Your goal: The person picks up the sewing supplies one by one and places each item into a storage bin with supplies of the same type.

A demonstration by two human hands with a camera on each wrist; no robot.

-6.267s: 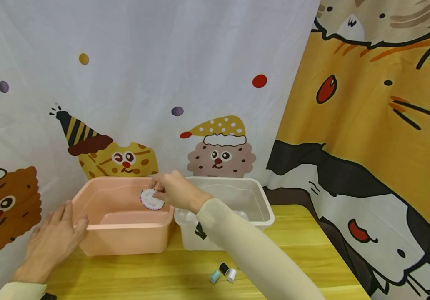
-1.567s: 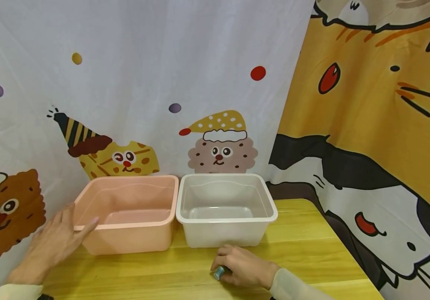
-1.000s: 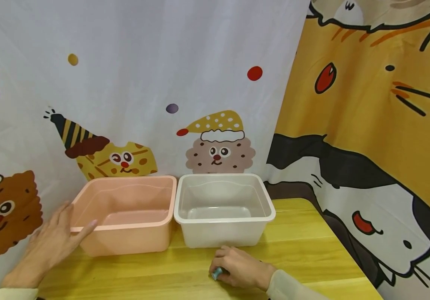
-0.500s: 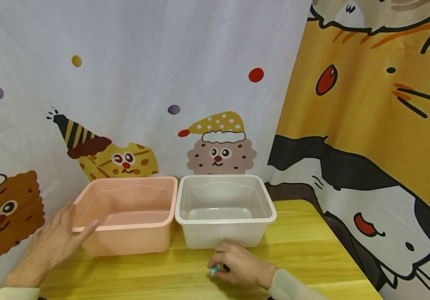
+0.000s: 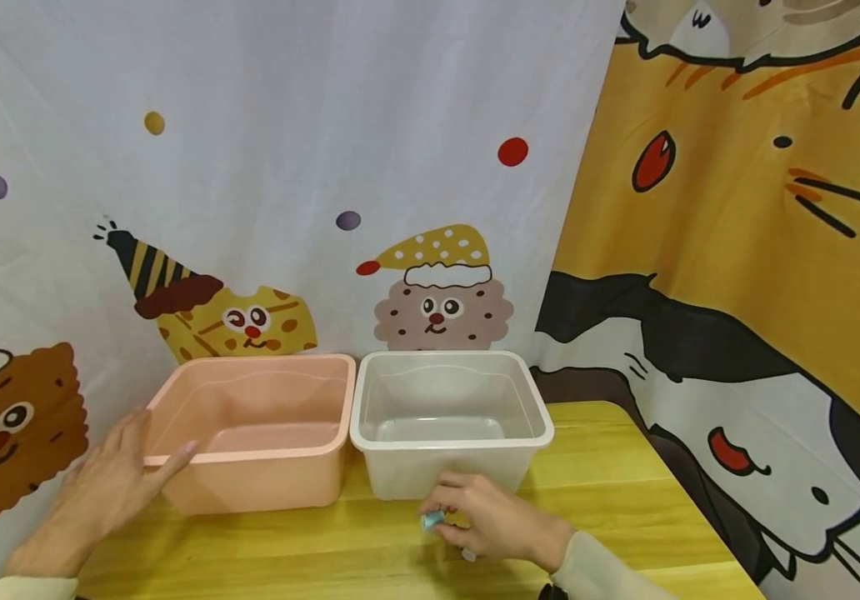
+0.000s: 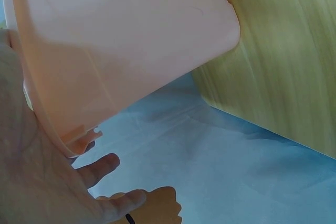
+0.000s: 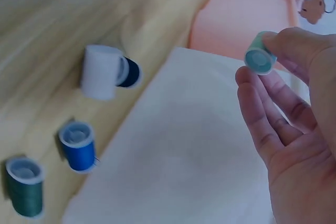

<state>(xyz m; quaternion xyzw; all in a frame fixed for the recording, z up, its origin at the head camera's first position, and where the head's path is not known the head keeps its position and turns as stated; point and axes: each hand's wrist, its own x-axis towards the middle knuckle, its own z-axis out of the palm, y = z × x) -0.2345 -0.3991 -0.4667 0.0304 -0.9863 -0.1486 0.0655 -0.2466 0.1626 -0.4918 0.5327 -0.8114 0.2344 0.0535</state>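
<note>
My right hand [image 5: 493,517] pinches a light teal thread spool [image 7: 260,56] between thumb and fingertips. In the head view the teal spool [image 5: 433,521] is in front of the white bin, apparently just above the table. Below the hand, a white spool [image 5: 468,554] partly shows. The right wrist view gives this white spool [image 7: 100,72] with a black spool [image 7: 131,73] partly behind it, plus a blue spool [image 7: 79,148] and a green spool [image 7: 25,187]. My left hand [image 5: 100,492] rests on the left rim of the pink bin [image 5: 250,483], fingers extended and spread.
Beside the pink bin stands a white bin [image 5: 445,471], rims nearly touching. Both sit at the back of the wooden table [image 5: 287,550], against a printed curtain [image 5: 430,108]. The table's right edge slants down toward the front. Part of the pink bin's floor is hidden.
Earlier my right hand held a round pin wheel over the pink bin; that wheel is now out of sight. Just now, the hand has lifted the teal spool slightly. My left hand has stayed put.
</note>
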